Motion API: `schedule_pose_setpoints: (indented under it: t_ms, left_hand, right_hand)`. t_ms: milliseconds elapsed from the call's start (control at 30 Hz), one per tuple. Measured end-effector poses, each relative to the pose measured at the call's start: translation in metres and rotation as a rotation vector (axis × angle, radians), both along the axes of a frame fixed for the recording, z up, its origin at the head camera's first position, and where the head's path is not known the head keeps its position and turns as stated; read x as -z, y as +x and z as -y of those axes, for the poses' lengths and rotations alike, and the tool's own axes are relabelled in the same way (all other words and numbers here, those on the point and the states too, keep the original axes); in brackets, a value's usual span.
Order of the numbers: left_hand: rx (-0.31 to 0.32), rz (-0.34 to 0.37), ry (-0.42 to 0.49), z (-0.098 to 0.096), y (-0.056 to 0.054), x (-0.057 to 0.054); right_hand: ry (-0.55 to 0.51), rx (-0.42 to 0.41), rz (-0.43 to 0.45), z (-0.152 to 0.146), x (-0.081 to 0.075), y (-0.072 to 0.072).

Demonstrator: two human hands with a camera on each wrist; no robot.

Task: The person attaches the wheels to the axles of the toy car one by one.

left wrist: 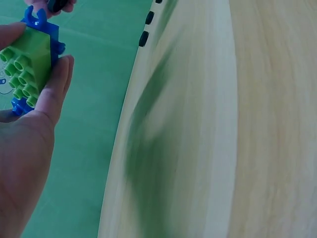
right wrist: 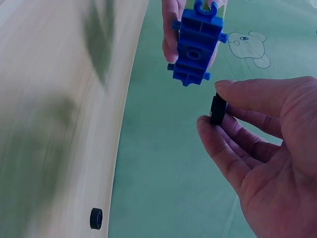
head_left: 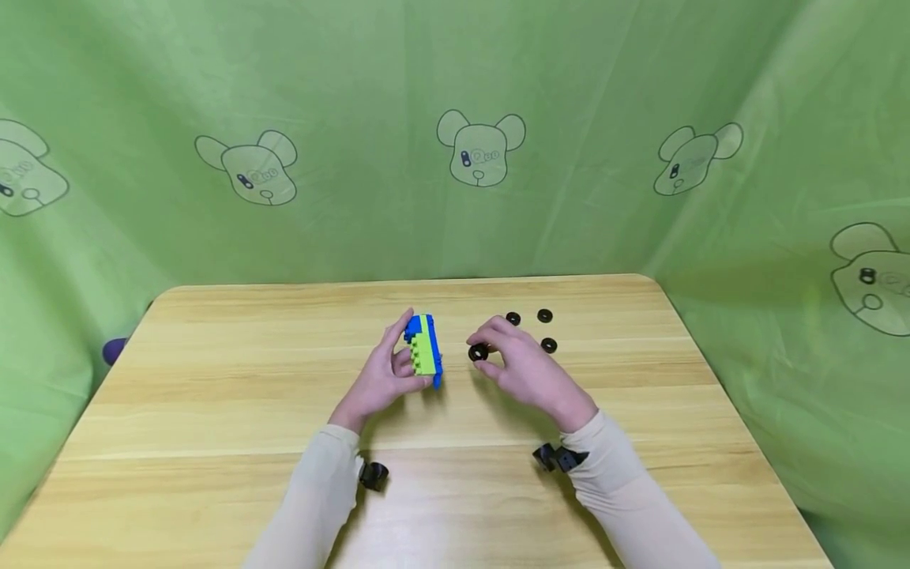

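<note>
Wood tbl (head_left: 455,506): L hand (head_left: 378,381) grips blue/grn toy (head_left: 424,354), R hand (head_left: 529,370) at its 3 o'clock pinches blk wheel (right wrist: 219,109), 3 spare wheels (head_left: 540,316) R hand's 12–2 o'clock.

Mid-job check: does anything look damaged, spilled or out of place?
No, nothing stands out. The left hand holds the blue-and-green block vehicle, its four side pegs bare, without visible damage. The right hand pinches one black wheel; three loose wheels lie apart on the wooden table. No spill shows.
</note>
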State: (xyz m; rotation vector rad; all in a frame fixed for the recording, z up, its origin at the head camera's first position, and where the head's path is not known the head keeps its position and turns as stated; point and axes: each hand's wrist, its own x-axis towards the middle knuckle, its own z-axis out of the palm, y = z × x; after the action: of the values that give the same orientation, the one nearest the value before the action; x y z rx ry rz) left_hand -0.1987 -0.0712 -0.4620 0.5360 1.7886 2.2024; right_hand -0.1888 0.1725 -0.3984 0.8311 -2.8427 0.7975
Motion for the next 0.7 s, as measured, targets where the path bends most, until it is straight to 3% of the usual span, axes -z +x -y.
schedule_pose_setpoints:
  t_ms: [300,700]
  left_hand:
    - [-0.011,0.011,-0.038,-0.003,0.002,0.002]
    - [-0.014,0.011,-0.004,-0.009,0.001,0.005]
  right_hand:
    - [-0.005,-0.036,-0.017,0.007,-0.006,0.006]
    - [-0.020,-0.083,-0.027,0.013,-0.006,0.012]
